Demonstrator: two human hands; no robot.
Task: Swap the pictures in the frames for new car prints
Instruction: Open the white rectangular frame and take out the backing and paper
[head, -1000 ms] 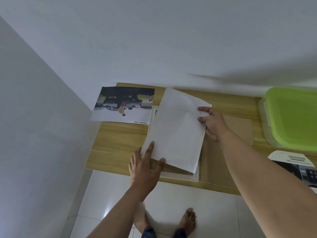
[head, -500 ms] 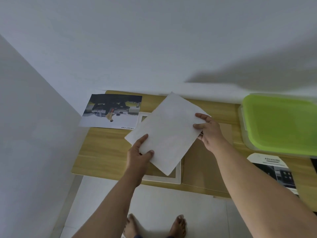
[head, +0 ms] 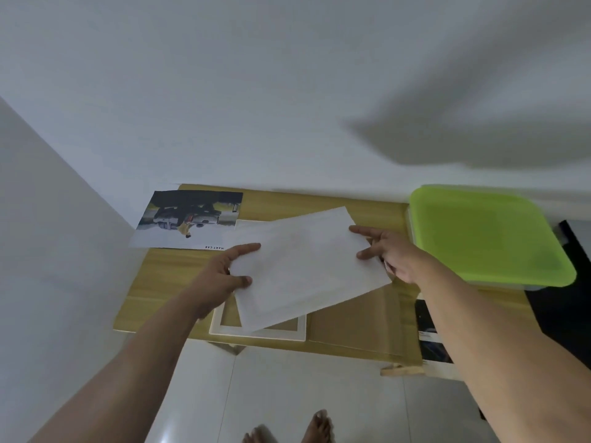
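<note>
A white sheet of paper (head: 307,266), its blank back facing me, is held tilted above a white picture frame (head: 259,332) that lies flat on the wooden table (head: 169,282). My left hand (head: 220,276) pinches the sheet's left edge. My right hand (head: 390,254) grips its right edge. A brown backing board (head: 355,324) lies to the right of the frame. At the table's back left lies a car print (head: 188,220), upside down to me. Part of another dark print (head: 428,334) shows beside my right forearm.
A clear plastic box with a lime green lid (head: 486,235) stands at the table's right. White walls close in behind and on the left. A dark object (head: 566,302) sits at the far right. My bare feet (head: 287,430) stand on pale floor tiles.
Both hands have turned the sheet from upright to lying sideways and tilted. My left hand has shifted from the bottom corner to the left edge. The view has moved left.
</note>
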